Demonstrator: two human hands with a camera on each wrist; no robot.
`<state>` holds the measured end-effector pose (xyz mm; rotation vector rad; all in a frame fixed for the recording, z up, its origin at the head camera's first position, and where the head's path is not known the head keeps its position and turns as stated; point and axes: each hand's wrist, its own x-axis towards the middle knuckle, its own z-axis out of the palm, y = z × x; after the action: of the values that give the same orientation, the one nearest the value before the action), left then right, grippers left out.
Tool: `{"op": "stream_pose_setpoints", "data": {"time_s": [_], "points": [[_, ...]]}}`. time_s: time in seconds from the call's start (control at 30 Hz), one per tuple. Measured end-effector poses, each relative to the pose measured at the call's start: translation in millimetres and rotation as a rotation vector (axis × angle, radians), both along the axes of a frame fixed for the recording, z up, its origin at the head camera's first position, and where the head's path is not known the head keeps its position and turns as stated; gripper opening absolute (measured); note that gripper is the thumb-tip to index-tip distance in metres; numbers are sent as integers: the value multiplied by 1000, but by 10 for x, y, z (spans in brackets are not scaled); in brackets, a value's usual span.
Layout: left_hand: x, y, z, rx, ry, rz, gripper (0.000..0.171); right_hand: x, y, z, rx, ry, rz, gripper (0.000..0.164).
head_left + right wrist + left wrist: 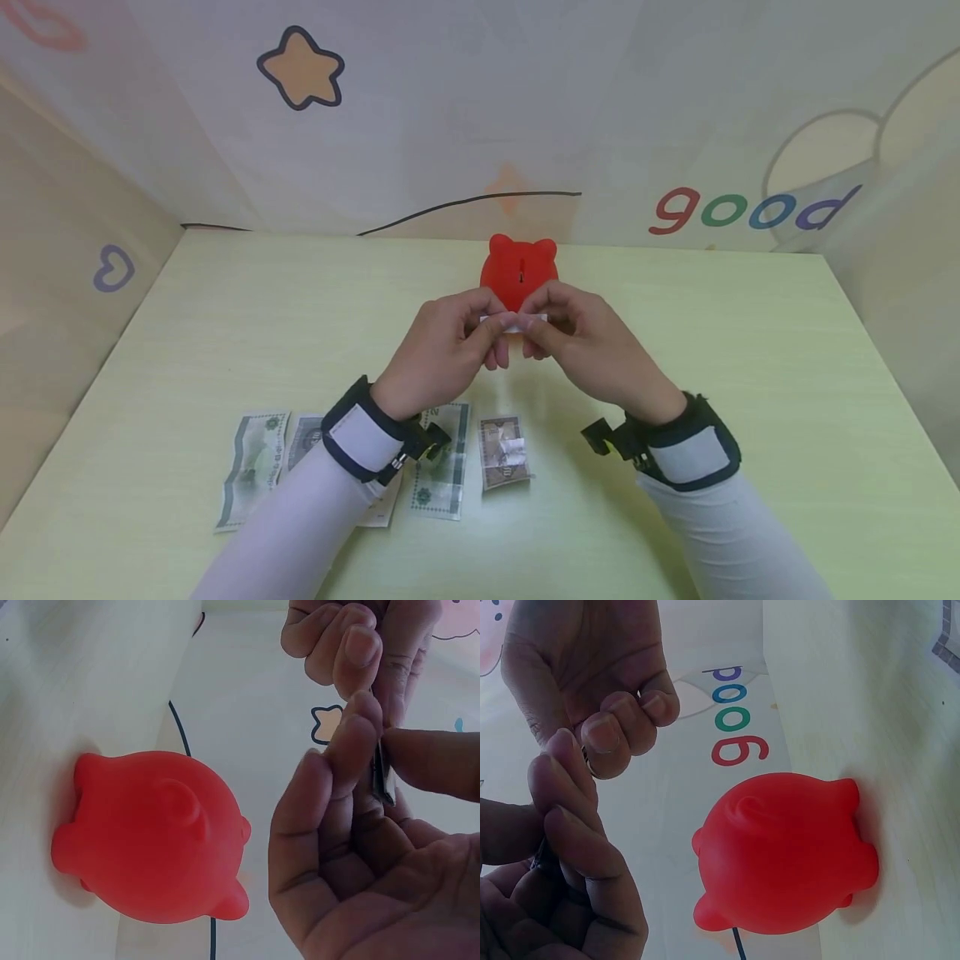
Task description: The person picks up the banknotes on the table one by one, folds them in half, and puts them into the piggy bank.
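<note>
White folded strip (pixel 514 328) pinched, left hand (pixel 447 346) and right hand (pixel 596 346), fingers curled, toward table's (pixel 787 375) far edge; likely light, creasable: hold by 2 ends.

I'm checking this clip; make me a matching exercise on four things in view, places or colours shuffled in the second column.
Things:
1. Pig-shaped bank
2. Narrow pale strip
3. Brownish banknote
4. Dark-outlined star

Places or colours:
A. Pinched by the left hand and right hand
B. Orange, on the backdrop
C. Red all over
D. Lying on the table, rightmost of the banknotes there in the head view

Pairs: 1-C, 2-A, 3-D, 4-B
</note>
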<state>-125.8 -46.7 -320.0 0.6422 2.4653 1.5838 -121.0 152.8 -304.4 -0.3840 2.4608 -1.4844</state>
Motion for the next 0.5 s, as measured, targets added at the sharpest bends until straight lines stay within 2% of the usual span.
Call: {"op": "stream_pose_setpoints", "data": {"time_s": [0.5], "points": [[5, -6, 25, -4, 4, -19, 10, 14, 30, 22, 7, 34, 22, 6]]}}
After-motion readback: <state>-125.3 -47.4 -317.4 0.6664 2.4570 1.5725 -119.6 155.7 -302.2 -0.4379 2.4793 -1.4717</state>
